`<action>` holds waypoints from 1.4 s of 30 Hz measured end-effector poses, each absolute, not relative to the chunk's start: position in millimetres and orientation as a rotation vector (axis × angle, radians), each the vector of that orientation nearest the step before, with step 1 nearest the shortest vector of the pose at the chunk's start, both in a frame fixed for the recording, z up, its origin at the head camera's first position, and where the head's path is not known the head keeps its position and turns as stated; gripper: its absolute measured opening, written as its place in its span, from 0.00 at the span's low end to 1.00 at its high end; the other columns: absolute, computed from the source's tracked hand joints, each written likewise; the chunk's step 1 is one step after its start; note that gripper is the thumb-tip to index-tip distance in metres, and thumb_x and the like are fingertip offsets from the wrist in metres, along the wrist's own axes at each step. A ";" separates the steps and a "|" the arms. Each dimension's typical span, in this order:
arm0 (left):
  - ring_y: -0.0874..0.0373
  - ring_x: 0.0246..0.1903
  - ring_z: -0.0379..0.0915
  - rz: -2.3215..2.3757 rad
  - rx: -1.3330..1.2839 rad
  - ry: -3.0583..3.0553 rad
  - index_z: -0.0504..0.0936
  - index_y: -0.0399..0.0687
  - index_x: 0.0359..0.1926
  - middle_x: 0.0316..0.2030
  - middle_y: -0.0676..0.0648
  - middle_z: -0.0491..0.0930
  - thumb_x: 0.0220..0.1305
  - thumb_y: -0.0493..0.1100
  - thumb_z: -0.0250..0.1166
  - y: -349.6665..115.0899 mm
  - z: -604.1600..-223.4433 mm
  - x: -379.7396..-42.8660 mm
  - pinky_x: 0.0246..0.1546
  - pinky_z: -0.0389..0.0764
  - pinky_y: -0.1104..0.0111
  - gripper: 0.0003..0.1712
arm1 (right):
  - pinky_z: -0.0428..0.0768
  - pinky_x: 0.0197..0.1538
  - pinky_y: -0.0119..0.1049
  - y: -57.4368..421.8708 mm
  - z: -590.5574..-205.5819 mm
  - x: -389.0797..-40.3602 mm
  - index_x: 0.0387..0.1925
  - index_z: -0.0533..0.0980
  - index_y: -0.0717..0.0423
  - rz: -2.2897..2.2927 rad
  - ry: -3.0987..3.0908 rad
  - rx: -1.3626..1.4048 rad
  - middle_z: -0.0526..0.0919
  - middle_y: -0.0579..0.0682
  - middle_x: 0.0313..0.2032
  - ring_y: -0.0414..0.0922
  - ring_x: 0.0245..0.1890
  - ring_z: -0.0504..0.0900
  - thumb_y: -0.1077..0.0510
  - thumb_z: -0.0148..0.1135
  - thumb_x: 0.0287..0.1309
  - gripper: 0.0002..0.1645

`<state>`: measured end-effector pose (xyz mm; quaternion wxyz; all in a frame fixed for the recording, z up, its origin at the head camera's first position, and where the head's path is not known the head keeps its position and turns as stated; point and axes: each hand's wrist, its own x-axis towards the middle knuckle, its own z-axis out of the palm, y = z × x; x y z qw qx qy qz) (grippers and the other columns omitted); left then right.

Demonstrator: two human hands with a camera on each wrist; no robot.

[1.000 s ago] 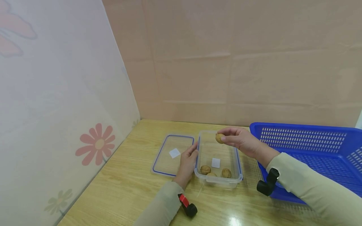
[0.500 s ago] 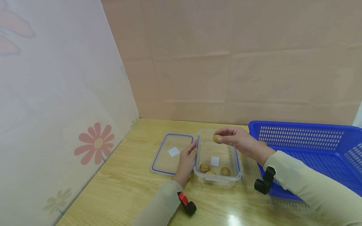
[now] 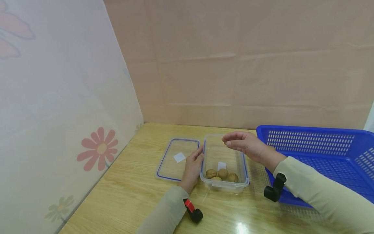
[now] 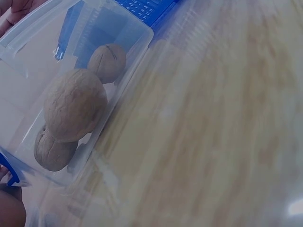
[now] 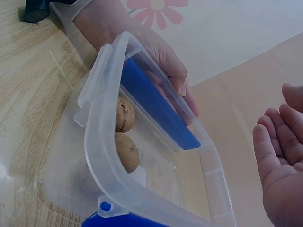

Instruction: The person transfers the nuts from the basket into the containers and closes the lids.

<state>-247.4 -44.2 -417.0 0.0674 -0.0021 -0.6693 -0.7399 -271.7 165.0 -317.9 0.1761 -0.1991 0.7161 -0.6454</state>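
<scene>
A clear plastic food box [image 3: 246,169] with blue side latches stands uncovered on the table. Several walnuts [image 3: 223,174] sit together at its near end, by a small white square [image 3: 222,165]. In the left wrist view one walnut [image 4: 75,105] looms larger than those around it. My left hand [image 3: 192,167] rests along the box's left side, fingers fairly straight; the right wrist view shows that hand [image 5: 158,52] against the outer wall. Above the box's far right part hovers my right hand [image 3: 245,144]. Its fingers [image 5: 279,137] are loosely bent with nothing between them.
Left of the box lies its clear lid [image 3: 163,165] with a blue seal. A large blue basket [image 3: 309,131] stands on the right, under my right forearm, and a walnut [image 3: 271,148] shows at its left side. Walls rise behind and to the left.
The walnut that my right hand pinched is out of its fingers, and one more walnut shows at the box's near end. My left hand stays against the box.
</scene>
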 end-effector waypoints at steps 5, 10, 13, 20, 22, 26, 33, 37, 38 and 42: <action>0.48 0.64 0.60 -2.227 -0.008 -2.022 0.70 0.42 0.61 0.62 0.43 0.68 0.66 0.36 0.50 -43.9 -416.9 -247.7 0.63 0.64 0.59 0.22 | 0.77 0.51 0.25 167.7 -314.7 -269.6 0.41 0.79 0.47 -1.895 1.969 -0.606 0.82 0.38 0.42 0.35 0.47 0.79 0.62 0.59 0.58 0.11; 0.47 0.64 0.60 -2.215 -0.007 -2.028 0.70 0.41 0.61 0.62 0.43 0.68 0.66 0.36 0.49 -43.7 -417.1 -247.3 0.63 0.64 0.58 0.22 | 0.77 0.51 0.26 173.5 -307.2 -265.1 0.41 0.80 0.49 -1.942 1.964 -0.631 0.82 0.40 0.42 0.35 0.47 0.79 0.64 0.59 0.57 0.11; 0.47 0.64 0.59 -2.205 -0.012 -2.034 0.69 0.40 0.61 0.62 0.43 0.68 0.66 0.35 0.49 -43.7 -416.9 -246.9 0.64 0.64 0.58 0.22 | 0.77 0.51 0.26 178.7 -301.9 -263.2 0.41 0.80 0.50 -1.975 1.950 -0.647 0.81 0.41 0.43 0.36 0.47 0.79 0.64 0.59 0.58 0.11; 0.47 0.64 0.59 -2.203 -0.005 -2.039 0.69 0.40 0.61 0.62 0.43 0.68 0.66 0.36 0.49 -45.0 -414.6 -245.7 0.64 0.63 0.58 0.23 | 0.78 0.51 0.26 196.6 -293.3 -263.5 0.41 0.80 0.52 -2.052 1.908 -0.732 0.82 0.42 0.43 0.35 0.46 0.79 0.67 0.55 0.60 0.13; 0.47 0.64 0.59 -2.194 0.006 -2.047 0.70 0.41 0.61 0.62 0.43 0.68 0.66 0.36 0.49 -45.4 -414.3 -245.7 0.64 0.63 0.58 0.22 | 0.78 0.50 0.26 203.1 -292.4 -263.8 0.41 0.80 0.53 -2.074 1.905 -0.729 0.82 0.43 0.42 0.36 0.46 0.80 0.68 0.54 0.60 0.13; 0.47 0.64 0.60 -2.186 0.017 -2.057 0.70 0.42 0.61 0.62 0.43 0.69 0.65 0.36 0.50 -46.7 -414.9 -246.9 0.64 0.63 0.58 0.22 | 0.78 0.49 0.24 217.5 -293.0 -264.8 0.41 0.80 0.51 -2.052 1.989 -0.681 0.82 0.42 0.42 0.35 0.45 0.80 0.67 0.55 0.60 0.12; 0.48 0.64 0.60 -2.198 0.030 -2.056 0.70 0.42 0.61 0.62 0.44 0.68 0.65 0.36 0.51 -49.1 -417.5 -249.1 0.64 0.63 0.58 0.23 | 0.79 0.46 0.24 248.1 -301.6 -272.4 0.41 0.81 0.50 -2.065 2.034 -0.638 0.83 0.41 0.41 0.34 0.43 0.81 0.68 0.53 0.61 0.15; 0.47 0.64 0.60 -2.208 0.035 -2.053 0.70 0.42 0.61 0.62 0.44 0.69 0.65 0.36 0.51 -49.3 -417.6 -249.5 0.63 0.63 0.59 0.23 | 0.79 0.45 0.24 265.1 -306.9 -278.1 0.41 0.80 0.50 -2.026 2.088 -0.600 0.83 0.40 0.41 0.34 0.43 0.81 0.66 0.54 0.61 0.13; 0.47 0.63 0.61 -2.212 0.034 -2.052 0.70 0.42 0.61 0.61 0.44 0.69 0.65 0.36 0.51 -49.3 -417.7 -249.6 0.63 0.64 0.59 0.23 | 0.79 0.45 0.23 269.0 -308.2 -279.4 0.41 0.80 0.49 -2.007 2.112 -0.580 0.83 0.40 0.41 0.33 0.43 0.81 0.66 0.54 0.61 0.13; 0.47 0.63 0.61 -2.208 0.022 -2.061 0.69 0.42 0.61 0.61 0.43 0.69 0.65 0.37 0.50 -49.1 -418.2 -249.5 0.63 0.65 0.58 0.23 | 0.78 0.44 0.21 283.5 -313.3 -284.1 0.43 0.79 0.50 -1.892 2.240 -0.519 0.82 0.36 0.41 0.30 0.43 0.79 0.63 0.55 0.61 0.11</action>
